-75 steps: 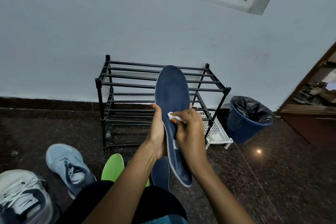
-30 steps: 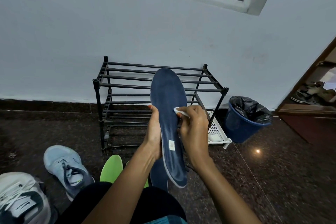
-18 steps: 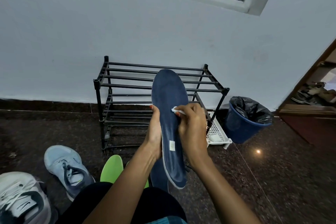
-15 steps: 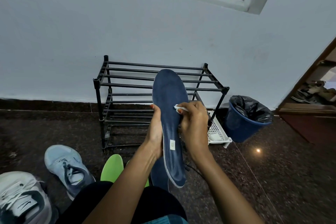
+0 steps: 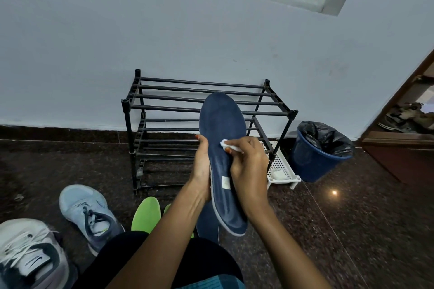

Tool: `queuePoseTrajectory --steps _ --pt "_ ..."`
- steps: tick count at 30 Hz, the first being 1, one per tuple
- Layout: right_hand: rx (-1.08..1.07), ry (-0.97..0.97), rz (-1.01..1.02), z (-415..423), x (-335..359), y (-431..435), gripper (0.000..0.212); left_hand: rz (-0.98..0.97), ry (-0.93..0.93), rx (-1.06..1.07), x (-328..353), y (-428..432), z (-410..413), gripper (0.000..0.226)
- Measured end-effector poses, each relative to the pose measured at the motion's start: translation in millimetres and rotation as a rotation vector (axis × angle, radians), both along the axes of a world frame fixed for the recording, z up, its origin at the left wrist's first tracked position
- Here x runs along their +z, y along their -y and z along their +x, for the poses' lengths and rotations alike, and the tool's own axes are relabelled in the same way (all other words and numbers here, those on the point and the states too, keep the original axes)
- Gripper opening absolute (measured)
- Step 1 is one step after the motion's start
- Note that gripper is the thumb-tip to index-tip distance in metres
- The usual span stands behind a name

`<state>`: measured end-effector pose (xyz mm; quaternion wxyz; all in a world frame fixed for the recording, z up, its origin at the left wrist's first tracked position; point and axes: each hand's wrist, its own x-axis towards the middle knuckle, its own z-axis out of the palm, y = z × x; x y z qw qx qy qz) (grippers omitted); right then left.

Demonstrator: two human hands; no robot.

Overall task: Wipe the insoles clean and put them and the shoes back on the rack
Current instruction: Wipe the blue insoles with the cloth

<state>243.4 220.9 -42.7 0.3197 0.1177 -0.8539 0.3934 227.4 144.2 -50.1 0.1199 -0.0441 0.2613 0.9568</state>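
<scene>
Blue insole [image 5: 220, 122]: left hand [image 5: 202, 171], fingers still grip its edge; right hand [image 5: 249, 166], fingers pinch wipe [image 5: 226, 144], shifted higher; label [image 5: 225, 182] uncovered.

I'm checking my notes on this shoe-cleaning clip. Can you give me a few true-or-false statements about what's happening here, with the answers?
1. The left hand holds the blue insole toe end up, in front of the rack. True.
2. The right hand holds nothing. False: it pinches a white wipe against the insole.
3. Both shoes sit on the rack. False: the light blue shoe and the white shoe lie on the floor.
4. A green insole lies on the floor. True.
5. The blue bin stands left of the rack. False: it stands to the rack's right.
</scene>
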Motion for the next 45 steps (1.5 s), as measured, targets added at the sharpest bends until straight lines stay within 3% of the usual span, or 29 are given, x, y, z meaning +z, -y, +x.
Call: queuePoseTrajectory --steps 6,12,16,18,22,25,28,32,36,41,45 --pt "-0.052 -0.005 -0.087 -19 12 -10 0.019 -0.112 0.051 -0.02 -4 0 -2 0.066" --pt "0.019 -0.028 0.05 7 -11 4 0.017 0.015 0.027 0.025 -2 3 -5 0.081" --pt "0.077 0.018 0.025 19 -16 4 0.023 -0.105 0.038 0.039 -5 3 -5 0.07" --pt "0.124 0.034 0.024 22 -12 2 0.025 -0.132 0.05 0.012 -6 5 -5 0.075" --pt "0.206 0.079 0.028 23 -7 -6 0.027 -0.04 0.056 -0.037 2 9 -1 0.088" --pt "0.184 0.119 -0.077 22 -6 -9 0.037 -0.047 -0.008 -0.106 6 10 0 0.096" --pt "0.139 0.114 -0.094 18 -2 -6 0.034 -0.036 -0.06 -0.173 7 7 3 0.091" --pt "0.079 0.067 -0.07 2 5 -5 0.017 0.008 -0.038 -0.089 -3 2 4 0.077" --pt "0.139 0.08 -0.022 8 3 2 0.021 0.019 -0.06 -0.098 -1 7 4 0.088" --pt "0.271 0.081 -0.064 30 -4 12 0.027 0.116 -0.021 -0.054 -1 11 -3 0.078" --pt "0.266 0.085 -0.058 22 -1 10 0.026 0.042 0.006 -0.091 0 13 1 0.087"
